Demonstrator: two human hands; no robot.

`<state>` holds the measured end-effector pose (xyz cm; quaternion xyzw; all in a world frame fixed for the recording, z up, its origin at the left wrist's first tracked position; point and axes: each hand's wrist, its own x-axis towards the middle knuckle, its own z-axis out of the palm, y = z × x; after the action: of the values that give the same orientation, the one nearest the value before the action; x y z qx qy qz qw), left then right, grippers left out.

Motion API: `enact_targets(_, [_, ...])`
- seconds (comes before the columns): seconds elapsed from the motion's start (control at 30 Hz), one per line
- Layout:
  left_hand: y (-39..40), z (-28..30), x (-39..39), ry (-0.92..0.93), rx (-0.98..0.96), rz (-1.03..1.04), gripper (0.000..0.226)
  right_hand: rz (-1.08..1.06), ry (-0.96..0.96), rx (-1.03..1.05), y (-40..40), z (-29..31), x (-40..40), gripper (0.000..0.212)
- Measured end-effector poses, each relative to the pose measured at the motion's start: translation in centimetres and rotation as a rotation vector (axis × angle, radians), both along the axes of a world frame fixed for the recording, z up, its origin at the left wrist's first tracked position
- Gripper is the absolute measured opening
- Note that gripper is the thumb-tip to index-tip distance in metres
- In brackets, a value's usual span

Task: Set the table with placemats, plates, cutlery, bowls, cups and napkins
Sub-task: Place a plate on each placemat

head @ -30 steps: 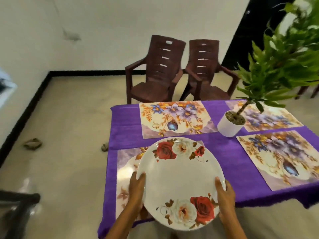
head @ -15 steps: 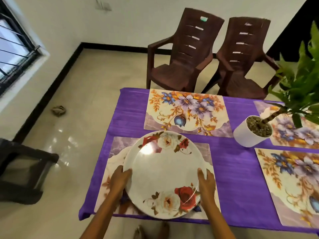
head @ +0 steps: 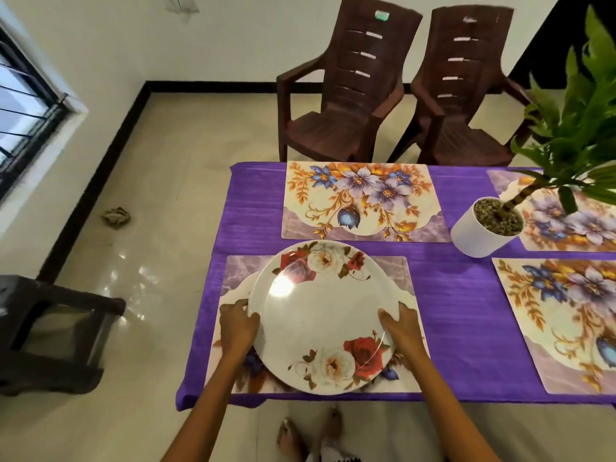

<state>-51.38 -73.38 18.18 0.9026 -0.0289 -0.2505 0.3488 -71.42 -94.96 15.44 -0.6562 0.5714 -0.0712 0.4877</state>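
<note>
A round white plate [head: 325, 316] printed with red and cream roses is gripped at its edges by the left hand [head: 237, 323] and right hand [head: 401, 326], over the near floral placemat [head: 398, 273] on the purple table [head: 456, 295]. A leafy plant is held in gravel by a white pot [head: 480, 233].

Both forearms extended forward; left hand [head: 237, 323] and right hand [head: 401, 325] curled, thumbs uppermost, gripping opposite edges.

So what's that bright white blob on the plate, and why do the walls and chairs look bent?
Head view: the blob on the plate is glare, a light reflecting off its glossy surface; similar patches shine on the floor tiles. The bending is wide-angle distortion: the chairs lean and the window slants near the edges. The left hand and right hand look slightly soft.
</note>
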Motion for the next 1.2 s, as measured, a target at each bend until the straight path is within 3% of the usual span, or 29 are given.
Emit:
enact_targets(0.13, [-0.2,2.2,1.4,0.173,-0.156,0.119,0.009,-0.035,0.059,0.030,0.6,0.8,-0.5,0.041])
enact_targets(0.27, [-1.0,3.2,2.6,0.258,-0.192,0.207,0.027,-0.080,0.021,0.084,1.4,1.5,-0.5,0.036])
enact_targets(0.37, [-1.1,3.8,2.5,0.334,-0.217,0.245,0.009,-0.128,0.156,0.084,1.8,2.2,1.0,0.053])
enact_targets(0.4, [-1.2,4.0,2.6,0.354,-0.215,0.237,0.010,-0.117,0.231,0.065,1.8,2.3,1.5,0.054])
enact_targets(0.47, [-1.2,4.1,2.9,0.416,-0.188,0.198,0.037,-0.090,0.305,0.052,1.9,2.4,1.9,0.050])
enact_targets(0.57, [-1.1,3.7,3.0,0.461,-0.194,0.160,0.041,-0.092,0.338,0.042,1.7,2.3,2.0,0.044])
enact_targets(0.83, [-1.2,3.5,0.9,0.239,-0.095,-0.026,0.058,-0.094,0.212,0.097,-0.1,1.5,0.4,0.051])
enact_targets(0.97, [-1.8,3.6,-1.0,0.228,-0.062,-0.084,0.055,-0.242,0.082,0.133,-0.7,1.2,-1.0,0.054])
enact_targets(1.2, [-4.0,3.2,-4.0,0.214,-0.183,-0.076,0.040,-0.377,-0.030,0.073,-1.2,3.0,-4.8,0.036])
